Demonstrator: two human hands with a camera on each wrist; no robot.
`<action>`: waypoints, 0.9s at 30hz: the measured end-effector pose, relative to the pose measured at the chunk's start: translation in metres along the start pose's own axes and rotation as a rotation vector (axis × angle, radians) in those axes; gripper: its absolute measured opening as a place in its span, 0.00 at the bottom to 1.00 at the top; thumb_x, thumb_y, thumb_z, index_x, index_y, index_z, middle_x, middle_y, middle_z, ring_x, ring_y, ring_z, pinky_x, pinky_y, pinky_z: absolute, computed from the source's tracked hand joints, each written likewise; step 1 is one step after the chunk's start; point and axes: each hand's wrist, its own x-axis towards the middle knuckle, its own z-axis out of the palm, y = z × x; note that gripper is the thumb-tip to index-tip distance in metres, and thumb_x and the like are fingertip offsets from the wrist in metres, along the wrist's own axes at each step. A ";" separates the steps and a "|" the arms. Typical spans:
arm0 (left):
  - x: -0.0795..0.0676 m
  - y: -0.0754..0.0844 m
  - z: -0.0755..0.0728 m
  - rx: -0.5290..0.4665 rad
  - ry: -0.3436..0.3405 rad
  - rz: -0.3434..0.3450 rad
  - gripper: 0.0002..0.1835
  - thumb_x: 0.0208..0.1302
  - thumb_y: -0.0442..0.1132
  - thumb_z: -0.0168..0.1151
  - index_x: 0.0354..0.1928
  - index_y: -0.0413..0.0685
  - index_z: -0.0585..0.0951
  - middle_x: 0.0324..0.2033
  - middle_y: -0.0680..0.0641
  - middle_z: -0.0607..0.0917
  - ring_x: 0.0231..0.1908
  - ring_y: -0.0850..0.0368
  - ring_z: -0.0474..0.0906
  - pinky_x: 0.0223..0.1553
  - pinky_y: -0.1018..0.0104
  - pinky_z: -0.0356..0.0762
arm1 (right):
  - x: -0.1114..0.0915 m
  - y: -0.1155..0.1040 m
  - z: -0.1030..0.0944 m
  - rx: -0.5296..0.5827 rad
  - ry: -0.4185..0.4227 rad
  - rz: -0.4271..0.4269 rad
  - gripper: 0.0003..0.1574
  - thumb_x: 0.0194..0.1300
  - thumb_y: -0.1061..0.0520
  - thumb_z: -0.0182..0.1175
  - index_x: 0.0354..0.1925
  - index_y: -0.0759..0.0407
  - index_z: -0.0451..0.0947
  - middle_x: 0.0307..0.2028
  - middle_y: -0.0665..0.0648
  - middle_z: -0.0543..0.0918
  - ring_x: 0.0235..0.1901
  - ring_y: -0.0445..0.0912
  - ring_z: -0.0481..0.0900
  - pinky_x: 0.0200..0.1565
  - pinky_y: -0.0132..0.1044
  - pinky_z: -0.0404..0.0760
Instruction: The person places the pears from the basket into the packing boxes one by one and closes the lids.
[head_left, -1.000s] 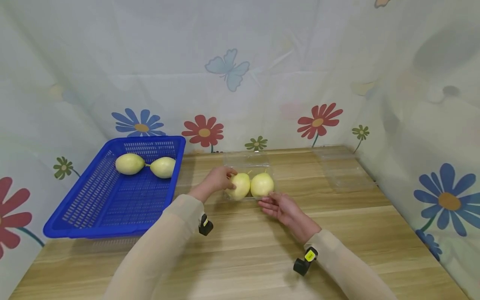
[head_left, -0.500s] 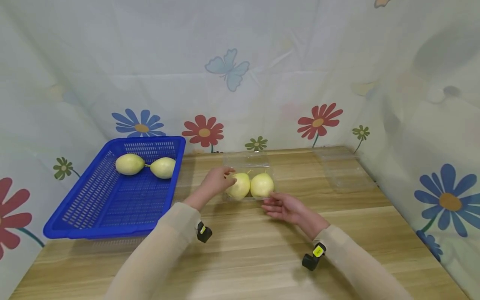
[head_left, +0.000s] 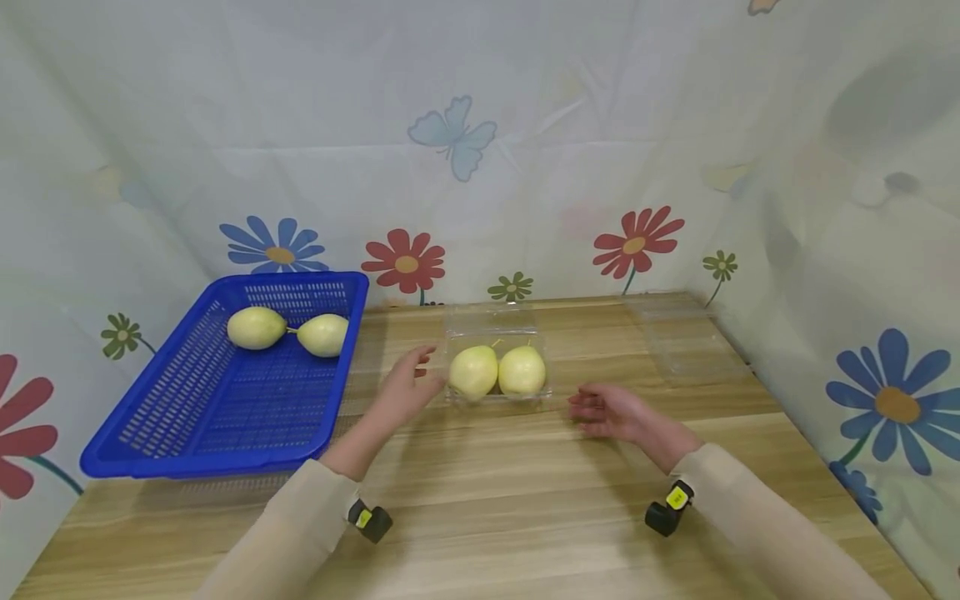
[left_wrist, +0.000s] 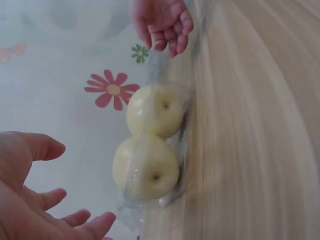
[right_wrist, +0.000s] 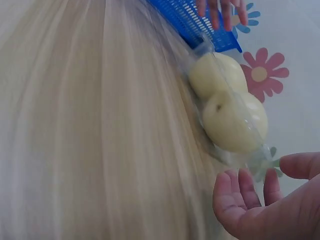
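Note:
Two pale yellow-green pears, a left pear (head_left: pixel 473 372) and a right pear (head_left: pixel 522 371), sit side by side in a clear plastic clamshell box (head_left: pixel 495 399), whose lid (head_left: pixel 491 320) stands open at the back. To the left of the box is my left hand (head_left: pixel 405 390), fingers loosely bent, holding nothing and apart from the pears. My right hand (head_left: pixel 611 412) hovers to the right of the box with relaxed fingers and nothing in them. In the left wrist view the thumb and fingers of the left hand (left_wrist: pixel 45 195) are spread apart.
A blue plastic basket (head_left: pixel 247 417) stands at the left with two more pears, one (head_left: pixel 257 327) beside the other (head_left: pixel 324 335). Another clear plastic container (head_left: pixel 693 342) lies at the back right of the wooden table (head_left: pixel 510 517). A flower-printed curtain (head_left: pixel 480 208) hangs behind.
My left hand has let go of the left pear and drawn back to the left. My right hand has moved away from the box to the right. The pears stay in place.

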 end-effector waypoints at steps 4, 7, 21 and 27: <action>-0.010 -0.004 0.001 -0.134 -0.015 -0.069 0.37 0.72 0.39 0.57 0.79 0.40 0.56 0.75 0.27 0.59 0.75 0.27 0.58 0.72 0.34 0.67 | -0.004 -0.010 -0.010 -0.048 0.031 -0.023 0.16 0.82 0.55 0.38 0.55 0.64 0.65 0.37 0.44 0.80 0.39 0.35 0.80 0.44 0.33 0.83; -0.015 -0.005 0.001 -0.249 -0.032 -0.117 0.39 0.72 0.38 0.55 0.80 0.39 0.52 0.76 0.26 0.56 0.75 0.27 0.56 0.73 0.34 0.66 | -0.005 -0.021 -0.014 -0.094 0.061 -0.020 0.19 0.82 0.54 0.38 0.60 0.65 0.64 0.38 0.43 0.79 0.41 0.35 0.78 0.45 0.34 0.82; -0.013 -0.021 0.007 -0.471 -0.102 -0.201 0.37 0.75 0.33 0.46 0.79 0.30 0.46 0.72 0.22 0.60 0.73 0.27 0.60 0.73 0.37 0.67 | 0.014 -0.078 -0.015 -0.221 0.155 -0.050 0.38 0.84 0.49 0.34 0.80 0.68 0.42 0.64 0.61 0.69 0.56 0.45 0.72 0.61 0.39 0.76; -0.005 -0.025 0.009 -0.625 -0.119 -0.275 0.35 0.76 0.31 0.45 0.79 0.28 0.45 0.75 0.23 0.55 0.75 0.28 0.57 0.78 0.41 0.61 | 0.026 -0.095 -0.010 -0.244 0.121 -0.063 0.39 0.84 0.50 0.33 0.81 0.67 0.38 0.82 0.70 0.41 0.81 0.64 0.49 0.77 0.53 0.64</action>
